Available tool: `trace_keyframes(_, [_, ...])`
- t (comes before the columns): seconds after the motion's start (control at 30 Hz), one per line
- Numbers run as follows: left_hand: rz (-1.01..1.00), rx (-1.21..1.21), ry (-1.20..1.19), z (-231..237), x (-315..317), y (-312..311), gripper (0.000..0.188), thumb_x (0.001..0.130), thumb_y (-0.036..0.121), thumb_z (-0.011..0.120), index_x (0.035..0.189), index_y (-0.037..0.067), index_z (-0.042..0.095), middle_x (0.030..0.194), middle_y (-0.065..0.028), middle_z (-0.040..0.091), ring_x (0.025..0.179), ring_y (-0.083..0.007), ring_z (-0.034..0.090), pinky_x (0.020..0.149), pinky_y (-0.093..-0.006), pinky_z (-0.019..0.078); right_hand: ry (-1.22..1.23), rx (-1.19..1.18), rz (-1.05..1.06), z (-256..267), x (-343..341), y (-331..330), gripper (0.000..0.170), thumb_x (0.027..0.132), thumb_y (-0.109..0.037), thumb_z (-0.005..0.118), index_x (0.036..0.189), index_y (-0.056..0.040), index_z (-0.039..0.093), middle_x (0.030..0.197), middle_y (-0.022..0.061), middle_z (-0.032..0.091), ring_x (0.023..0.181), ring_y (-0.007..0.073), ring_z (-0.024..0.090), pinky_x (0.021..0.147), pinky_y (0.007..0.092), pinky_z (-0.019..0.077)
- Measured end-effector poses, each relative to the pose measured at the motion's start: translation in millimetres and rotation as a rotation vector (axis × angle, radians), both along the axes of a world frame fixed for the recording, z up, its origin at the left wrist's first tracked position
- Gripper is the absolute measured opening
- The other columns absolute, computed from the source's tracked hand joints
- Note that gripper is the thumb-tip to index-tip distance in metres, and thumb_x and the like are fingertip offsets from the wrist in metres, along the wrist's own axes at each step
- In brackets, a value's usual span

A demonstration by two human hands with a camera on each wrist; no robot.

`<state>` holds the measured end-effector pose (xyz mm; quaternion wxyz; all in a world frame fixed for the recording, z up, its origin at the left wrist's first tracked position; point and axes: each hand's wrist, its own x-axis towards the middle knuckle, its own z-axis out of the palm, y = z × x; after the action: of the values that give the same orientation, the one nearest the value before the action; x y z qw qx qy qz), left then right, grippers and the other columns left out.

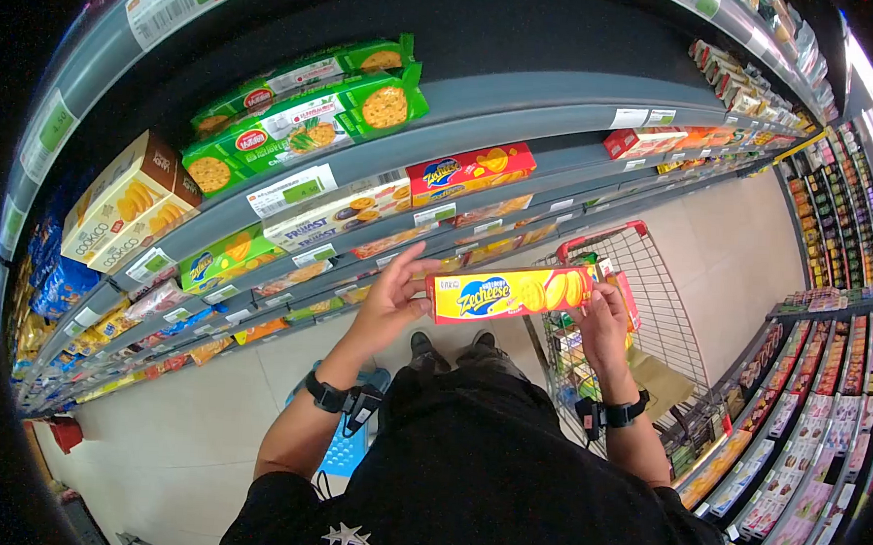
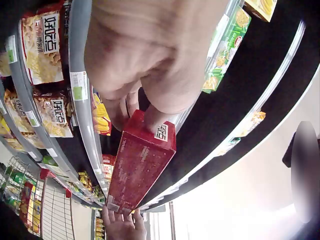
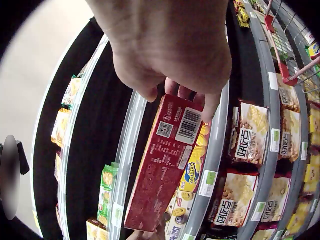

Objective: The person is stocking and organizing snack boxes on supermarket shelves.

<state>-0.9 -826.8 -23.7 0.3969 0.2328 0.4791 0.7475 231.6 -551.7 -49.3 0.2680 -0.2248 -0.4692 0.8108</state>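
Observation:
Level in front of the person's body is a red and yellow Zecheese biscuit box [image 1: 509, 294], its printed front facing up. The left hand [image 1: 396, 292] holds its left end; in the left wrist view the thumb [image 2: 159, 116] lies on the red end panel and other fingers go behind the box. At the opposite end, the right hand [image 1: 606, 326] grips the box between thumb and fingers. The right wrist view shows the dark red back of the box [image 3: 165, 160] with a barcode, and the right hand [image 3: 172, 55] over its upper end.
Shelves ahead carry green cracker packs [image 1: 311, 118], cream Cookico boxes [image 1: 129, 207] and another red Zecheese box [image 1: 471, 173]. A wire shopping cart [image 1: 666, 314] with goods inside stands to the right. A blue basket [image 1: 346, 450] is on the floor beside the person. More stocked shelves [image 1: 813, 430] line the right.

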Motion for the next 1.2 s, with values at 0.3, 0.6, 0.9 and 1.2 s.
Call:
trace_keyframes(0.3, [-0.159,-0.090,0.027,-38.2,5.6,0.5,0.051,0.089,0.001,0.066,0.137,0.003,0.048,0.134,-0.0103,0.057,0.119,-0.0195,0.057,0.102,-0.0346,0.0456,0.031,-0.030,-0.107,23.9,-5.3,-4.6,0.034,0.101,-0.018,0.054,0.127,0.0033,0.052,0.126,0.0143,0.061,0.112,0.0231,0.060,0.101,0.0403,0.0469])
trace_keyframes(0.6, [-0.503,-0.008,0.282,42.4,12.3,14.1,0.056,0.086,0.017,0.069,0.139,0.013,0.053,0.150,-0.0113,0.037,0.134,-0.0250,0.044,0.098,-0.0380,0.0503,-0.218,-0.150,0.127,4.9,-21.2,-18.9,0.033,0.105,-0.025,0.043,0.116,0.0028,0.056,0.117,0.0129,0.066,0.105,0.0197,0.064,0.093,0.0346,0.0504])
trace_keyframes(0.9, [-0.651,0.117,0.163,66.3,20.5,42.3,0.064,0.088,0.018,0.067,0.145,0.004,0.041,0.150,-0.0138,0.034,0.132,-0.0248,0.046,0.101,-0.0366,0.0487,-0.461,-0.205,0.276,-0.7,-33.9,-28.3,0.034,0.104,-0.033,0.047,0.105,-0.0018,0.060,0.090,0.0036,0.066,0.076,0.0104,0.066,0.066,0.0245,0.0539])
trace_keyframes(1.2, [-0.671,0.058,0.185,71.7,11.7,49.7,0.070,0.085,0.019,0.071,0.146,0.004,0.039,0.152,-0.0113,0.033,0.127,-0.0232,0.050,0.095,-0.0335,0.0528,-0.511,-0.223,0.333,-5.5,-42.2,-18.1,0.037,0.101,-0.038,0.052,0.106,-0.0022,0.061,0.092,0.0038,0.068,0.077,0.0099,0.068,0.065,0.0254,0.0563])
